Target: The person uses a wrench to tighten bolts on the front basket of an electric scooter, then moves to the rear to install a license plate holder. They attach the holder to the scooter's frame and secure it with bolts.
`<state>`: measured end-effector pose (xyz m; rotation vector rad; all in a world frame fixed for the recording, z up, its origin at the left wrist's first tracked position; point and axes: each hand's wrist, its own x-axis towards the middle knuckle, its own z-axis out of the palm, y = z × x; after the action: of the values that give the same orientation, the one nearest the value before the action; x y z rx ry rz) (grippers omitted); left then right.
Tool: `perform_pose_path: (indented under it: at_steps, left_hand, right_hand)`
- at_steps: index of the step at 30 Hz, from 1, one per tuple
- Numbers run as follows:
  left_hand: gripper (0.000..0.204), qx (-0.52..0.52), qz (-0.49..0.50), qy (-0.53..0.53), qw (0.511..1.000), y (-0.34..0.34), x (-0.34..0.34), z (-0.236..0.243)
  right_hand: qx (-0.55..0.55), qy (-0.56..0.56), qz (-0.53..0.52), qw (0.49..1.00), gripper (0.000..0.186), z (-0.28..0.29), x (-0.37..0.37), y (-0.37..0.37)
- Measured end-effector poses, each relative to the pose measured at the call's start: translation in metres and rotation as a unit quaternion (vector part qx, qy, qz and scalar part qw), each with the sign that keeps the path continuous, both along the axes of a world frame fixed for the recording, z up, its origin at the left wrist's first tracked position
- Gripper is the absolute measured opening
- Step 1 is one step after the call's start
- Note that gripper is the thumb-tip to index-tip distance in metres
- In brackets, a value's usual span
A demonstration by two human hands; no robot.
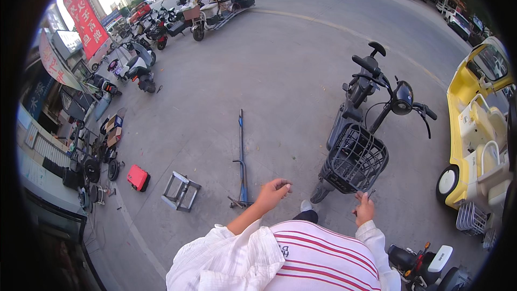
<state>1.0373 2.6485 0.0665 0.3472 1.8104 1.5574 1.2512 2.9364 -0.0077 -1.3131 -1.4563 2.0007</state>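
Note:
A black electric scooter (353,102) stands in front of me on the right, its wire front basket (358,159) facing me. My left hand (273,194) is in the air left of the scooter's front wheel (322,189). Its fingers are loosely bent, with a gap to the thumb and nothing visible between them. Just below the basket's near edge, my right hand (364,210) has its fingers pinched together. Something thin and dark shows at those fingertips, too small to name. Whether that hand touches the basket I cannot tell.
Left of the scooter, a long blue-and-grey metal bar with a foot (242,156) lies on the pavement. Farther left are a metal frame stand (181,191) and a red case (138,178). A yellow three-wheeler (468,129) stands at the right, and parked scooters (134,67) line the far left.

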Motion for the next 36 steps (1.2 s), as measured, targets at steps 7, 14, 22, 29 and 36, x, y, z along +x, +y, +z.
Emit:
perform_pose_path:
  at_steps: [7, 14, 22, 29, 36]
  left_hand:
    - [0.028, 0.008, -0.055, -0.011, 0.998, 0.113, -0.033, -0.045]
    - [0.045, -0.137, -0.167, 0.049, 0.975, 0.189, -0.045, -0.116]
    - [0.062, -0.003, -0.196, -0.243, 0.950, 0.261, -0.041, -0.041]
    - [0.036, 0.115, -0.178, -0.172, 0.962, 0.344, -0.056, 0.009]
    - [0.031, -0.025, -0.155, 0.103, 0.982, 0.405, -0.076, 0.055]
  right_hand:
    - [-0.103, -0.048, 0.149, 0.982, 0.046, -0.054, -0.064, 0.071]
    - [-0.167, -0.031, 0.195, 0.966, 0.046, -0.058, -0.096, 0.100]
    - [-0.079, -0.002, 0.236, 0.968, 0.045, 0.069, -0.092, 0.176]
    - [0.409, 0.007, 0.211, 0.888, 0.031, 0.148, -0.098, 0.198]
    - [0.296, -0.010, 0.422, 0.857, 0.020, 0.138, -0.103, 0.202]
